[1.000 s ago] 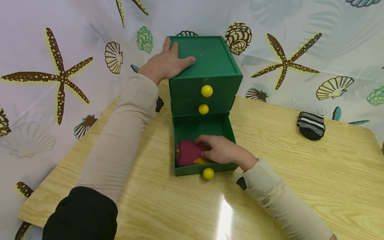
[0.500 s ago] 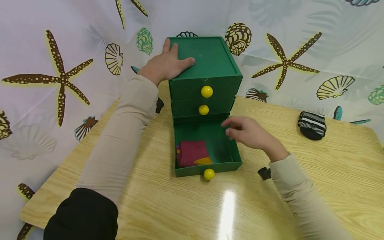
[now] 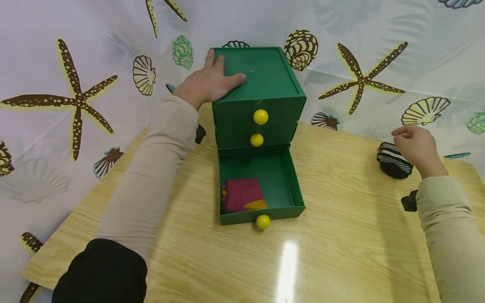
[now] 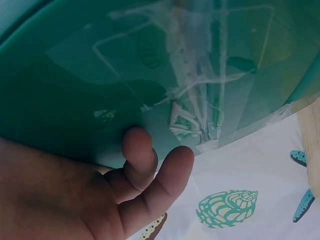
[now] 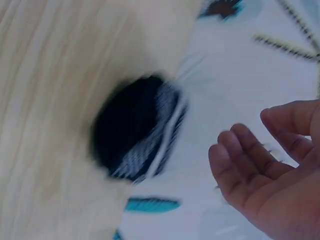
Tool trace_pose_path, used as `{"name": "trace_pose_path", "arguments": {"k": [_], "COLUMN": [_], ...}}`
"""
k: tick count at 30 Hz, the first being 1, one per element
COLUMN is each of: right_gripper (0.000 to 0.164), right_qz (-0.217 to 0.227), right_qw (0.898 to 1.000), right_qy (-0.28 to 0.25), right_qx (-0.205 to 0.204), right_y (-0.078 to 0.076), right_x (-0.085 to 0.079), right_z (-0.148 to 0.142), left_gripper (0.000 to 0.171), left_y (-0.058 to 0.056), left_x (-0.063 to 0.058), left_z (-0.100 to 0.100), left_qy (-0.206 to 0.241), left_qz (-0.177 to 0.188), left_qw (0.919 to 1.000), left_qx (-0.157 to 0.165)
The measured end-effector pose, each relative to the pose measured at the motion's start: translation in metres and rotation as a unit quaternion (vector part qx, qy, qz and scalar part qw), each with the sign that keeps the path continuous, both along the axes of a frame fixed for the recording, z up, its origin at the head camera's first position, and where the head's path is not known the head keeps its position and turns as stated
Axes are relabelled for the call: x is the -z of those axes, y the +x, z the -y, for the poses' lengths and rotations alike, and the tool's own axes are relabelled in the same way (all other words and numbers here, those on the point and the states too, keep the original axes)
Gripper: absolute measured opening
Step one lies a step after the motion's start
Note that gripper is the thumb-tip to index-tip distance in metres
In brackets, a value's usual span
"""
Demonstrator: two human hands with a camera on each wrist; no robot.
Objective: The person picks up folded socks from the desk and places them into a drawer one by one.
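My left hand (image 3: 208, 83) rests on the top left edge of a green drawer cabinet (image 3: 261, 75), thumb on the top. In the left wrist view some of its fingers (image 4: 170, 175) lie against the taped green side. The bottom drawer (image 3: 280, 181) is pulled out. In its left part lies a folded maroon cloth (image 3: 242, 193), perhaps socks, with an orange patch. At the right, my right hand (image 3: 418, 147) hovers by a black bundle (image 3: 394, 168) with white stripes, which looks like rolled socks. In the right wrist view its loosely bent fingers stand apart from the bundle and hold nothing.
Two upper drawers with yellow knobs (image 3: 260, 117) are closed. A third yellow knob (image 3: 263, 221) is on the bottom drawer's front. The wooden table (image 3: 341, 252) ends at a white curtain (image 3: 257, 21) printed with shells and starfish.
My right hand has left the maroon cloth in the drawer and moved right, over to the striped bundle. The cloth stays in place. The left hand has not moved.
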State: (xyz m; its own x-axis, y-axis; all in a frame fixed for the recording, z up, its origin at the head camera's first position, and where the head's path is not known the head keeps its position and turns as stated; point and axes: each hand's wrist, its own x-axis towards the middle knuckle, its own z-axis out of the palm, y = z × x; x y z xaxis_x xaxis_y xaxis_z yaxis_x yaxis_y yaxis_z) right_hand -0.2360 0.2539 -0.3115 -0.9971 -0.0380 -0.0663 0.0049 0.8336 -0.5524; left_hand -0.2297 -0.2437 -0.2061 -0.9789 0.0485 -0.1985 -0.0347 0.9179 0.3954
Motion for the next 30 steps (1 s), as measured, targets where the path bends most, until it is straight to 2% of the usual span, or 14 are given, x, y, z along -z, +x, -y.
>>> {"name": "trace_pose_path", "arguments": {"k": [3, 5, 9, 13, 19, 24, 26, 30], "right_gripper": [0.045, 0.051, 0.066, 0.063, 0.047, 0.040, 0.048, 0.081], "right_qz": [0.034, 0.070, 0.137, 0.142, 0.129, 0.098, 0.110, 0.161], "right_qw": [0.998, 0.994, 0.984, 0.983, 0.985, 0.990, 0.989, 0.981], "right_qy": [0.048, 0.080, 0.075, 0.044, -0.009, -0.005, -0.016, -0.040], "right_qx": [-0.005, -0.033, -0.087, -0.105, -0.112, -0.098, -0.093, -0.103], "right_y": [-0.005, -0.007, -0.008, -0.008, -0.002, 0.006, 0.007, 0.006], "right_x": [0.014, 0.024, 0.042, 0.049, 0.051, 0.054, 0.053, 0.049], "right_z": [-0.029, -0.044, -0.063, -0.063, -0.050, -0.040, -0.037, -0.035], "left_gripper": [0.093, 0.094, 0.094, 0.094, 0.093, 0.093, 0.094, 0.094], "left_y": [0.000, 0.000, -0.001, 0.001, 0.003, 0.001, 0.001, 0.000], "left_x": [0.001, 0.001, 0.001, -0.001, -0.002, -0.001, 0.000, -0.001], "left_z": [-0.003, -0.004, -0.006, -0.004, -0.002, -0.002, -0.002, -0.002], "left_qy": [0.000, 0.000, -0.001, -0.003, -0.007, -0.006, -0.006, -0.005], "left_qz": [0.000, -0.001, -0.003, -0.005, -0.002, 0.001, 0.000, 0.000], "left_qw": [1.0000, 1.0000, 1.0000, 1.0000, 1.0000, 1.0000, 1.0000, 1.0000], "left_qx": [0.000, 0.000, 0.000, 0.000, 0.000, -0.003, -0.003, -0.002]}}
